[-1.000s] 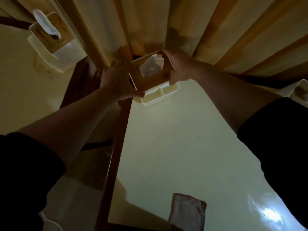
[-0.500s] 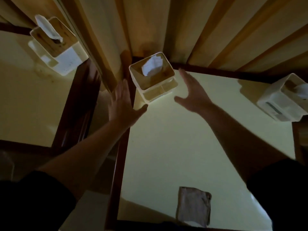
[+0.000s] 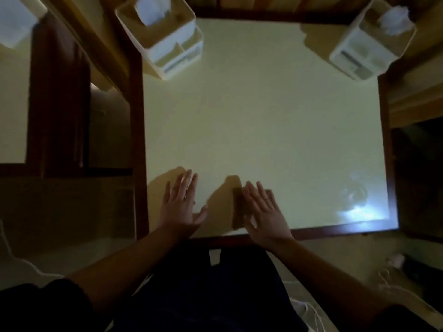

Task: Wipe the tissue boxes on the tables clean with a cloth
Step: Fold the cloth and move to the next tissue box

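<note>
Two white tissue boxes with wooden lids stand on the pale table (image 3: 259,121): one tissue box (image 3: 165,41) at the far left corner, a second tissue box (image 3: 369,44) at the far right corner. A dark folded cloth (image 3: 239,209) lies near the table's front edge. My right hand (image 3: 266,212) hovers over the cloth with fingers straight, covering part of it. My left hand (image 3: 182,204) is spread flat to the left of the cloth, holding nothing.
A third tissue box (image 3: 14,22) stands on the neighbouring table at the far left. A dark wooden frame (image 3: 137,144) edges the table, with a gap between the two tables. White cords (image 3: 388,279) lie on the floor at the lower right.
Both hands let go of the left tissue box, which now stands at the far left corner. They drew back to the front edge, the right one arriving over the cloth.
</note>
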{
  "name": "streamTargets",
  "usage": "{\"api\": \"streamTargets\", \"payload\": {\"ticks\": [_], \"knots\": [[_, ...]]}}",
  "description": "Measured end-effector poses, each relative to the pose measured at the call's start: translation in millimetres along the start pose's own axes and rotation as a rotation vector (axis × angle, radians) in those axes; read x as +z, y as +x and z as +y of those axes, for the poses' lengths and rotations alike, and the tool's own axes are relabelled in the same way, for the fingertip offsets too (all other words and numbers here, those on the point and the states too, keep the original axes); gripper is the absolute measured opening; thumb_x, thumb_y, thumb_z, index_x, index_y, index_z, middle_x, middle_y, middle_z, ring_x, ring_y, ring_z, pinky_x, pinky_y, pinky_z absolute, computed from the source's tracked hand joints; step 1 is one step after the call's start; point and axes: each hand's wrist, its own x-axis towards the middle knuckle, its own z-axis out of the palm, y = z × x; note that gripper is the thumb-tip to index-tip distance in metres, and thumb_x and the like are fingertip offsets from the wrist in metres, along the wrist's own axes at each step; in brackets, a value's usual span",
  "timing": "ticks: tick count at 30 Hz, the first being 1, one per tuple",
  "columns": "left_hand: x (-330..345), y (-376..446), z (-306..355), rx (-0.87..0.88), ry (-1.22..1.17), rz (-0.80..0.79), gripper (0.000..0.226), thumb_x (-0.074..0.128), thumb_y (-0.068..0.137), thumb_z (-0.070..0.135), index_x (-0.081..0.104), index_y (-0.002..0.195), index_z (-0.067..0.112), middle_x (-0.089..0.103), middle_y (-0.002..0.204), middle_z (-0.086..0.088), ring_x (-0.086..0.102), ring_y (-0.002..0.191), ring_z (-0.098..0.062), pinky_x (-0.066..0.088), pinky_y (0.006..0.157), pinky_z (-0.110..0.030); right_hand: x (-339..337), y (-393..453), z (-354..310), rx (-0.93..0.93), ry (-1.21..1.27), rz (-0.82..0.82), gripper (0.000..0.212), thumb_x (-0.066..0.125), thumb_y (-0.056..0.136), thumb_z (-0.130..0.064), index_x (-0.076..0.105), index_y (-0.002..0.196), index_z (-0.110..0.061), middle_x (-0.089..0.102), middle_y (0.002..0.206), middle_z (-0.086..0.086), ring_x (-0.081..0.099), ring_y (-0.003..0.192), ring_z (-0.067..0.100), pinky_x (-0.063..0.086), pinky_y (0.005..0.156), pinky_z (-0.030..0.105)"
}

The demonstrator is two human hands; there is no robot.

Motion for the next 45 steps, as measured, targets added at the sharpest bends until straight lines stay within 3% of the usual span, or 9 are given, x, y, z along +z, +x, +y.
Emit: {"api": "streamTargets", "payload": {"ticks": [8,14,19,24,28,32,35,41,45], "knots": [[56.4,-15.9,27.1,-0.035,0.037,0.132,0.087,0.038,0.097,0.054,0.008,0.167,0.013,0.004,0.175,-0.006,-0.005,0.161,-0.024,-0.003,0.129,-0.052,59.2,-15.1,-13.2,0.118,-0.122,0.016,0.069,0.026,0.112,-0.040,-0.008,0.168,-0.018,-0.014,0.176,-0.003,-0.015,0.162,0.018,-0.004,0.131,0.046],[72.9,-11.0,21.6,-0.003,0.142,0.247,0.084,0.035,0.099,0.056,0.018,0.165,0.007,0.014,0.173,-0.011,0.006,0.161,-0.028,0.001,0.129,-0.055,40.7,28.7,5.3,0.006,-0.155,0.081,0.067,0.035,0.109,-0.044,0.018,0.169,-0.019,0.012,0.176,-0.001,0.005,0.163,0.019,0.001,0.132,0.048],[68.2,-15.2,23.5,-0.017,0.172,0.218,0.086,0.035,0.099,0.058,0.010,0.166,0.010,0.005,0.174,-0.009,-0.003,0.161,-0.029,0.002,0.128,-0.058,3.6,61.0,58.4,-0.013,-0.205,0.078,0.069,0.028,0.108,-0.046,0.011,0.170,-0.020,0.008,0.177,-0.001,0.002,0.163,0.021,-0.002,0.131,0.047],[64.7,-18.7,27.8,-0.023,0.163,0.223,0.085,0.037,0.100,0.056,0.008,0.166,0.011,0.003,0.175,-0.007,-0.004,0.161,-0.029,0.005,0.127,-0.060,-33.5,62.8,124.3,0.234,-0.161,0.110,0.072,0.024,0.107,-0.048,0.003,0.170,-0.020,0.001,0.177,0.000,-0.003,0.163,0.021,-0.011,0.129,0.043],[67.5,-19.8,26.3,-0.013,0.172,0.244,0.085,0.038,0.100,0.057,0.010,0.166,0.010,0.004,0.175,-0.008,-0.003,0.161,-0.029,0.005,0.127,-0.060,-46.4,23.8,186.3,0.506,-0.076,0.203,0.075,0.019,0.105,-0.051,0.001,0.169,-0.019,-0.001,0.177,0.006,-0.004,0.163,0.025,-0.005,0.130,0.053],[71.6,-17.8,25.0,-0.035,0.188,0.235,0.087,0.035,0.100,0.059,0.007,0.166,0.010,0.004,0.175,-0.009,-0.004,0.161,-0.028,0.003,0.128,-0.059,-22.3,13.4,149.6,0.689,-0.047,0.307,0.074,0.025,0.106,-0.048,0.008,0.169,-0.014,0.005,0.177,0.009,0.003,0.163,0.030,0.000,0.129,0.055],[73.0,-16.4,24.5,-0.031,0.151,0.236,0.083,0.032,0.102,0.057,0.007,0.167,0.011,0.003,0.175,-0.007,-0.004,0.161,-0.026,0.001,0.128,-0.059,11.1,24.7,69.0,0.428,-0.077,0.254,0.073,0.032,0.104,-0.045,0.017,0.168,-0.012,0.014,0.175,0.011,0.011,0.162,0.034,-0.002,0.130,0.053],[73.6,-16.1,20.2,0.025,0.168,0.266,0.083,0.033,0.101,0.054,0.012,0.166,0.008,0.007,0.174,-0.010,0.000,0.161,-0.028,0.006,0.127,-0.061,63.8,-27.5,-10.4,-0.124,-0.246,-0.009,0.070,0.028,0.110,-0.044,-0.004,0.169,-0.024,-0.009,0.177,-0.004,-0.013,0.162,0.020,0.001,0.131,0.052],[73.2,-15.4,21.0,0.037,0.156,0.267,0.083,0.036,0.100,0.052,0.014,0.166,0.007,0.007,0.174,-0.011,0.000,0.161,-0.030,0.004,0.127,-0.063,45.6,-34.2,54.3,0.038,-0.224,0.091,0.069,0.032,0.107,-0.045,0.010,0.169,-0.025,0.004,0.176,-0.003,0.002,0.164,0.024,0.006,0.130,0.056]]}}
